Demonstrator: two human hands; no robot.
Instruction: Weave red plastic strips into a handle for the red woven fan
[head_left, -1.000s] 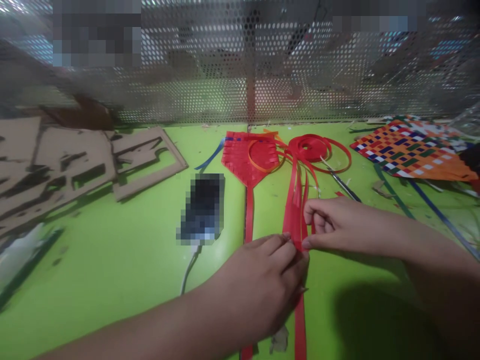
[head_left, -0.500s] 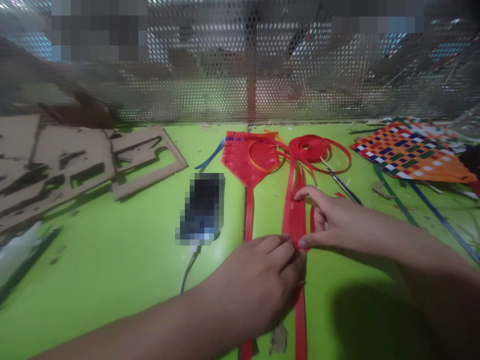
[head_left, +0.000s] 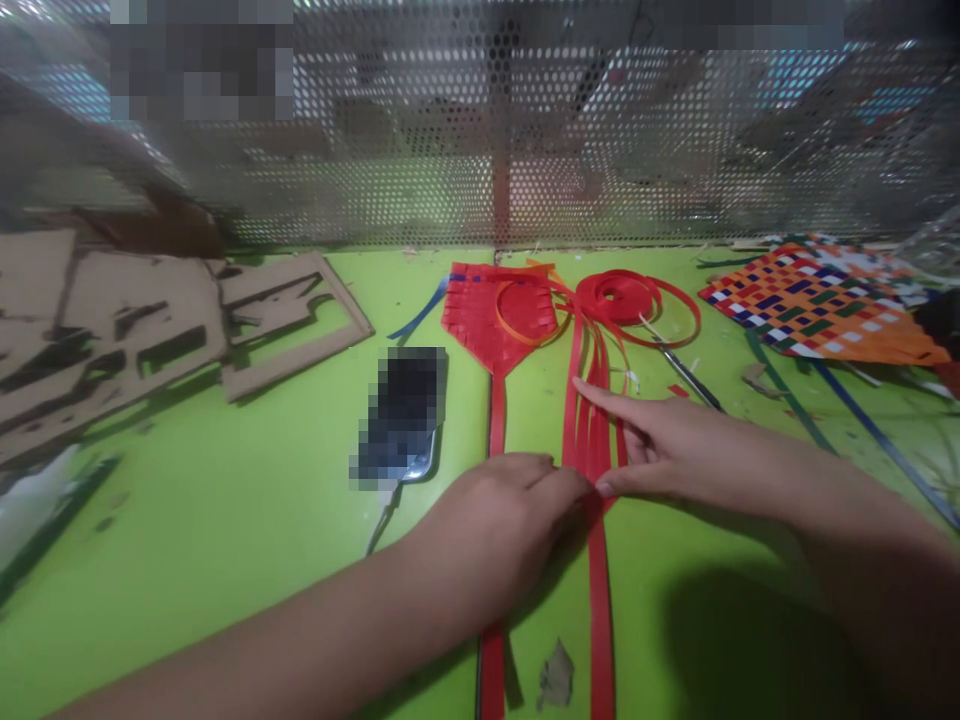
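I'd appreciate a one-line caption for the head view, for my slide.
Left hand and right hand on long red strips.

left hand (head_left: 499, 535): bare | right hand (head_left: 686, 450): bare | forearms (head_left: 285, 620): bare
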